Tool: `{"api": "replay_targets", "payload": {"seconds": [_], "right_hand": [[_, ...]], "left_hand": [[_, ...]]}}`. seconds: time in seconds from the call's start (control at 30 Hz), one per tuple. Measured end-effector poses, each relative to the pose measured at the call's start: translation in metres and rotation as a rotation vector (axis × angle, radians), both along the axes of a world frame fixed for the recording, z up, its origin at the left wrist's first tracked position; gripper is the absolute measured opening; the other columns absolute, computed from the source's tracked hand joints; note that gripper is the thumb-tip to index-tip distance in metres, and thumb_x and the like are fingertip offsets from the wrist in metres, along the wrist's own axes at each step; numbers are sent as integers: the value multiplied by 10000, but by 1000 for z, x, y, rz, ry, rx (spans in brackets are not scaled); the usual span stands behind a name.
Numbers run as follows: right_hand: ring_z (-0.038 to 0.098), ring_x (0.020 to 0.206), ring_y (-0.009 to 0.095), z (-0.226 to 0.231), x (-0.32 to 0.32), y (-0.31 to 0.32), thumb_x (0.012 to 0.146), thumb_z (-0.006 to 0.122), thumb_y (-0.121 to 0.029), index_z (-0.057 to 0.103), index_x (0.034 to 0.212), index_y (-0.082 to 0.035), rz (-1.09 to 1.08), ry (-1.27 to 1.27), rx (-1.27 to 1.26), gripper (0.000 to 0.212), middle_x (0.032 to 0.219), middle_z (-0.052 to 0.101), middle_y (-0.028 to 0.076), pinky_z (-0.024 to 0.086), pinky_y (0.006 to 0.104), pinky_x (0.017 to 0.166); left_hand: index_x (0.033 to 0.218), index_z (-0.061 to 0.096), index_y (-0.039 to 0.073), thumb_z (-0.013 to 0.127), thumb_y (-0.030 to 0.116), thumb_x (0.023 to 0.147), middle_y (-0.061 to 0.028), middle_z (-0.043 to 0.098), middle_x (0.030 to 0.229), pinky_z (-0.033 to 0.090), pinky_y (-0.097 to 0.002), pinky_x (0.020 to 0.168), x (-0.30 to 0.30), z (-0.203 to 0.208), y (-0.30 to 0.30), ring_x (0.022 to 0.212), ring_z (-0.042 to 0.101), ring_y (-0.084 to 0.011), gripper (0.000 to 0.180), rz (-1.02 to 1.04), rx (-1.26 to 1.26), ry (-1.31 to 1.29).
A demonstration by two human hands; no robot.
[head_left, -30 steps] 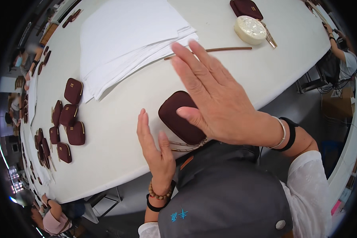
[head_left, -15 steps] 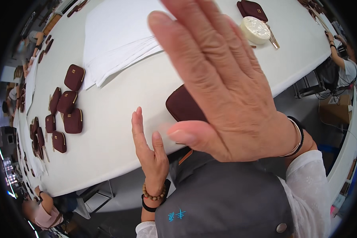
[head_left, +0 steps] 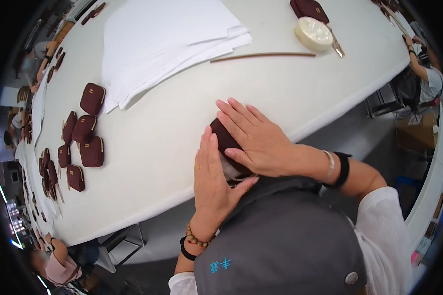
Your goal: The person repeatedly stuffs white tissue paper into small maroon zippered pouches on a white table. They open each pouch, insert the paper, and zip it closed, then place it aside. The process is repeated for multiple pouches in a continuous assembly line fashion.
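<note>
A dark maroon zip pouch (head_left: 223, 136) lies on the white table by its near edge, partly covered by my hands. My left hand (head_left: 210, 179) rests along the pouch's left side with fingers stretched out and thumb spread toward its near end. Across the pouch's top and right side lies my right hand (head_left: 263, 142), flat, with its fingers extended. Both hands touch the pouch without closing round it. Something pale shows at the pouch's near end between my thumbs; what it is cannot be made out.
White paper sheets (head_left: 162, 44) are stacked at the far side, with a thin brown strip (head_left: 263, 55) beside them. A cream tape roll (head_left: 313, 34) stands near more maroon pouches (head_left: 310, 11). Several maroon pouches (head_left: 92, 151) lie left. Other people (head_left: 426, 81) sit around the table.
My right hand has come down from close to the camera onto the pouch. My left hand has moved right and now touches the pouch's side.
</note>
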State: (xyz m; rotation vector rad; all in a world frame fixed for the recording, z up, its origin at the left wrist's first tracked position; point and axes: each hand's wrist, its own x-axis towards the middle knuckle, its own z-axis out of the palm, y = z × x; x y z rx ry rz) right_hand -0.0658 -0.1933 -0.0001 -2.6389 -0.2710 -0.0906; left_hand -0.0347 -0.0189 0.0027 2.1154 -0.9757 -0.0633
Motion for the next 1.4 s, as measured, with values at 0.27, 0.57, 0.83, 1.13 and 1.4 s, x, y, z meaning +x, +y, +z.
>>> {"api": "replay_targets", "payload": {"seconds": [0.27, 0.57, 0.83, 1.13, 1.4], "right_hand": [[601, 960, 367, 44, -14, -59, 976, 438, -206, 324, 1409, 29, -272, 379, 321, 506, 1118, 581, 233, 476, 441, 860], [603, 704, 250, 47, -9, -49, 903, 603, -172, 468, 1340, -36, -16, -46, 492, 478, 905, 616, 123, 511, 349, 712], [623, 978, 141, 55, -6, -46, 819, 766, -208, 561, 1198, 12, -22, 433, 1087, 484, 1067, 676, 104, 503, 287, 852], [637, 883, 162, 39, -6, -40, 894, 674, -286, 560, 1131, 37, -75, 274, 1050, 416, 968, 679, 135, 515, 298, 789], [617, 894, 146, 32, 2, -60, 1008, 473, -309, 525, 1183, 41, -167, 258, 776, 394, 958, 663, 114, 492, 284, 807]], "left_hand": [[1449, 337, 45, 841, 121, 639, -237, 220, 1533, 342, -482, 1066, 1, -7, -7, 1338, 362, -420, 957, -63, 195, -65], [1236, 542, -12, 763, 185, 816, -156, 635, 1158, 503, -316, 859, 10, 25, 1, 988, 647, -208, 513, 136, -332, 436], [1212, 521, -36, 673, 333, 897, -103, 617, 1099, 466, -308, 893, 4, 26, -3, 1008, 586, -173, 509, 181, -623, 727], [1240, 509, -5, 600, 285, 942, -113, 602, 1174, 478, -345, 932, 6, 27, -11, 1055, 601, -194, 426, 249, -699, 894], [1413, 386, 13, 561, 209, 942, -137, 500, 1362, 450, -376, 984, 19, 29, 6, 1207, 540, -257, 540, 248, -562, 1162]]}}
